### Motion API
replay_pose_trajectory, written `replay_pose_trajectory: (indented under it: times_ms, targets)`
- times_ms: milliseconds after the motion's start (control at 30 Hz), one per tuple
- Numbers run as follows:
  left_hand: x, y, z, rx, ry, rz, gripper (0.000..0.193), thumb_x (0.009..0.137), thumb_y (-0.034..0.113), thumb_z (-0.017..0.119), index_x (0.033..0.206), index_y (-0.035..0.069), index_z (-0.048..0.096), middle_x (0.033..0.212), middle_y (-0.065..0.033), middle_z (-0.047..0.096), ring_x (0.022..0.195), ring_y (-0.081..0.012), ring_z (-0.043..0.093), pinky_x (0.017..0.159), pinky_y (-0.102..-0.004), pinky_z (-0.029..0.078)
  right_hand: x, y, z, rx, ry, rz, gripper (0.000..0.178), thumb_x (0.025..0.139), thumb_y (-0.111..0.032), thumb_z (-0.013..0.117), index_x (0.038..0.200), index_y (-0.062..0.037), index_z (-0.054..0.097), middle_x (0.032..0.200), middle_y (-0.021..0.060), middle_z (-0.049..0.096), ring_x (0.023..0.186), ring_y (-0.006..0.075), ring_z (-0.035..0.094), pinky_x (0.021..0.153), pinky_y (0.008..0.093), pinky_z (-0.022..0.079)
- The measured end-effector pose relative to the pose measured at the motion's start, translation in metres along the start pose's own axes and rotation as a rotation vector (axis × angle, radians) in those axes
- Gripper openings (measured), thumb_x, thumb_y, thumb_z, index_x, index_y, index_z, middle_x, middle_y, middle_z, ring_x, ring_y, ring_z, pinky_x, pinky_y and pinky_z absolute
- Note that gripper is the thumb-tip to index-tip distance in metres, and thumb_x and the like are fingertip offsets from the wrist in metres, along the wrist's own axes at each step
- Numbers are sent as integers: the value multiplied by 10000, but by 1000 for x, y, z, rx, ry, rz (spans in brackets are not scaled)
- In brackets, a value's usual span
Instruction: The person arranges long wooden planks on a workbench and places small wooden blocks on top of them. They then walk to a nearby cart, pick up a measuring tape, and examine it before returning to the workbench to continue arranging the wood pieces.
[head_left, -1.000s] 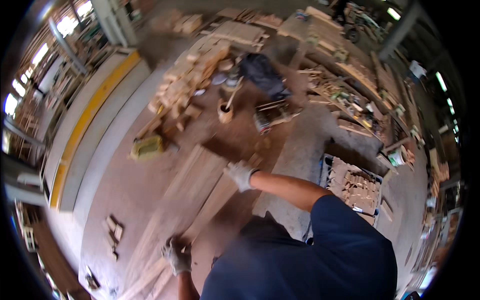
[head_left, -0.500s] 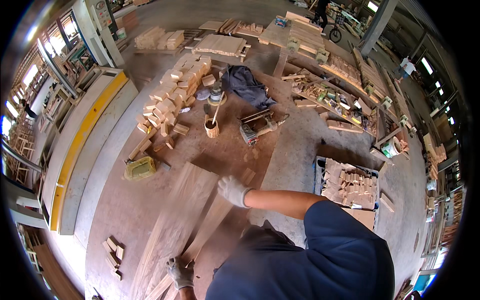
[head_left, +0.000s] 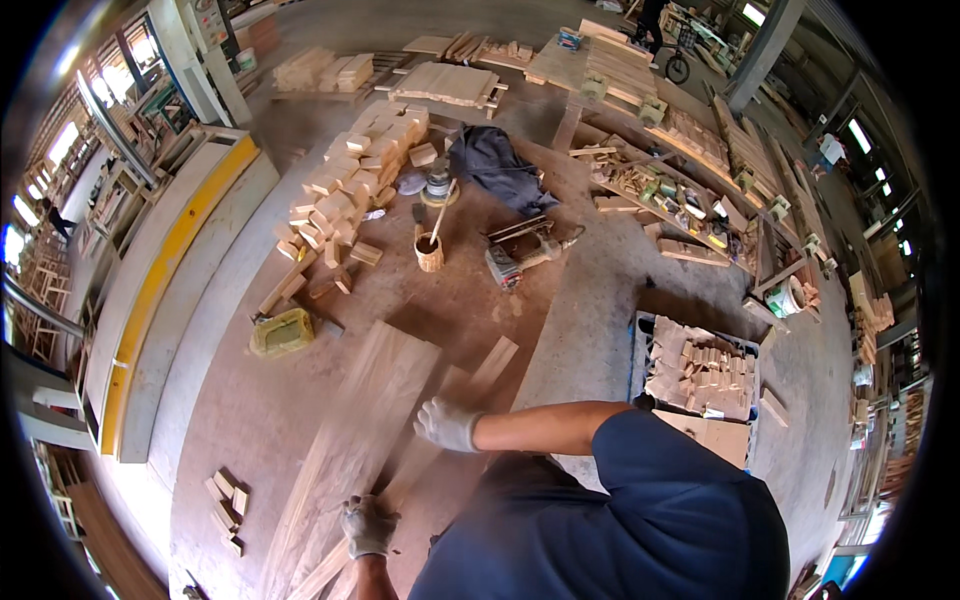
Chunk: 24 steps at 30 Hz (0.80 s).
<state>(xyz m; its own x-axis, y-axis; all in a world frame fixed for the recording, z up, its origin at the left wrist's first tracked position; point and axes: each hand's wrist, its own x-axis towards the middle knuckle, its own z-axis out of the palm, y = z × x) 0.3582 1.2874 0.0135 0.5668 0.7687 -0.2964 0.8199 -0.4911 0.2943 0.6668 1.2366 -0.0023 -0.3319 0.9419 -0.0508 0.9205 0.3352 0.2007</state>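
The wide board (head_left: pixel 350 440) lies lengthwise before the person, its near end running out through the lower edge of the view. By its right edge, on the nearer half, is the gloved left hand (head_left: pixel 368 525), fingers bent; I cannot tell whether they grasp the wood or only rest on it. Farther along, to the right of the wide board, the gloved right hand (head_left: pixel 450 425) is over a narrow plank (head_left: pixel 492 365) (part of that plank is a blur), its fingers loosely curled; whether it grips anything cannot be told.

Left of the wide board's nearer part, a few small offcuts (head_left: pixel 240 501) lie in a loose cluster. Well to the right of the wide board sits a blue-rimmed crate (head_left: pixel 637 345), filled with light wood pieces (head_left: pixel 700 365).

Just past the wide board's far end, on the left, is a yellowish-green block-shaped thing (head_left: pixel 282 335). Beyond that end, a little to the right, stands a small tan pot (head_left: pixel 430 258) with a stick leaning in it; farther right is a red-and-grey power tool (head_left: pixel 505 268). Beyond these, in line with the wide board, come a heap of wooden blocks (head_left: pixel 350 185) and, to its right, a dark cloth (head_left: pixel 495 165). Far beyond the wide board are a flat stack of boards (head_left: pixel 450 85) and, away to the right, another person (head_left: pixel 655 22) beside a bicycle (head_left: pixel 677 68).
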Motion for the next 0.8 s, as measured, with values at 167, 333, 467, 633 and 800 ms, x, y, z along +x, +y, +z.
replay_pose_trajectory:
  times_ms: [167,333,467,633,800]
  targets:
    - [1,9,-6,40,-23,7,540,567,302,915,989,88,656,1004,-160,657,999,-395,585,885,-490,491,-2,2,0,11,30,-30,121,857,-206,577,930,-136,643,816,38,607,768,209,559,673,359,424]
    - [10,13,12,14,9,70,622,597,346,907,1087,89,622,1035,-150,691,1017,-396,598,911,-485,483,3,5,2,55,43,-53,98,860,-206,572,900,-147,638,802,35,613,767,202,576,662,363,427]
    - [22,28,0,52,-92,37,607,617,360,898,1079,88,613,1037,-140,699,1037,-401,604,931,-491,477,6,7,11,89,14,-66,78,861,-205,572,874,-155,631,794,26,618,762,199,585,661,361,428]
    - [23,34,-9,43,-173,5,553,650,355,867,1070,86,627,1052,-132,704,1053,-389,612,952,-487,474,6,9,7,100,33,-77,71,862,-203,573,858,-159,628,792,27,632,749,202,601,657,358,430]
    - [18,24,12,-47,28,162,662,623,379,896,1131,78,595,1001,-146,694,981,-379,625,916,-488,479,9,17,17,240,-43,-90,85,876,-196,575,867,-159,652,809,45,664,771,195,628,692,382,446]
